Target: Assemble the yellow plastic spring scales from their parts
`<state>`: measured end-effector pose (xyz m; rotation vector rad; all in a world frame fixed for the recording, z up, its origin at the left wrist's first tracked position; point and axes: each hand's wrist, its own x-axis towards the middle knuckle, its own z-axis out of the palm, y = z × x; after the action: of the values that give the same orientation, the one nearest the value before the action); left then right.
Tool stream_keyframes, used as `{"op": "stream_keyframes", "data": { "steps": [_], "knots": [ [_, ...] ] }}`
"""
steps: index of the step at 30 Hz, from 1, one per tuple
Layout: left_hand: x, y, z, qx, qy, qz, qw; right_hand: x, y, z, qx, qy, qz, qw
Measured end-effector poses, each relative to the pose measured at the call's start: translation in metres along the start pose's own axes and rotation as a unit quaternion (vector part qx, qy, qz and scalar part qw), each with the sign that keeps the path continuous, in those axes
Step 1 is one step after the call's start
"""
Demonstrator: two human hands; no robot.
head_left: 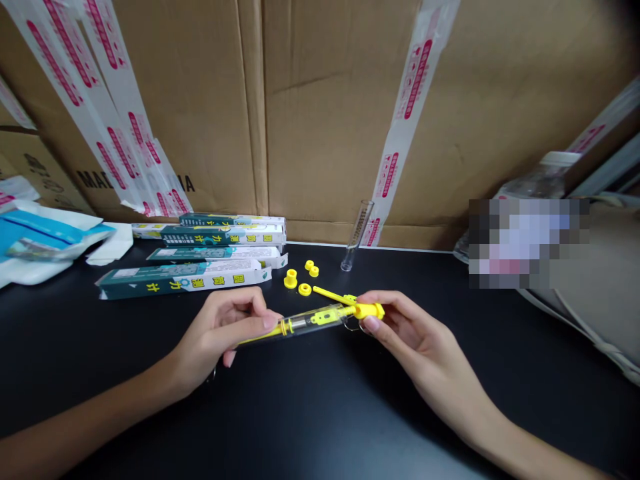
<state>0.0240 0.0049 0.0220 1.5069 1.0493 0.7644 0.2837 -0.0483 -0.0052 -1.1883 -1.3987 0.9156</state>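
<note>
My left hand (225,330) is closed around one end of a clear tube with yellow fittings (307,321), held level just above the black table (320,400). My right hand (405,327) pinches the yellow cap (369,311) at the tube's other end. A loose yellow rod (333,295) lies on the table just behind the tube. Three small yellow rings and caps (301,277) sit a little farther back.
Several long green-and-white boxes (200,257) lie at the back left. An empty clear tube (356,237) leans against the taped cardboard cartons (320,113). White and blue bags (45,240) are at far left, a plastic bottle (540,180) at right.
</note>
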Motion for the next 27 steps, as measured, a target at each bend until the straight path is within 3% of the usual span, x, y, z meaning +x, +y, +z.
{"op": "stream_keyframes", "data": {
  "steps": [5,10,19,27],
  "knots": [
    [0.000,-0.001,0.001,-0.003,-0.023,0.002,1.000,0.001,-0.001,0.001,0.002,-0.004,0.001,1.000],
    [-0.002,0.002,0.003,0.012,-0.006,-0.011,1.000,0.000,-0.005,0.002,-0.018,-0.014,-0.013,1.000],
    [0.001,-0.005,0.003,0.036,-0.054,0.016,0.998,-0.001,0.000,0.000,-0.030,-0.032,0.000,0.999],
    [0.005,-0.004,0.004,0.070,0.014,0.028,0.997,0.000,0.002,-0.001,0.029,-0.022,0.013,0.999]
  ]
}}
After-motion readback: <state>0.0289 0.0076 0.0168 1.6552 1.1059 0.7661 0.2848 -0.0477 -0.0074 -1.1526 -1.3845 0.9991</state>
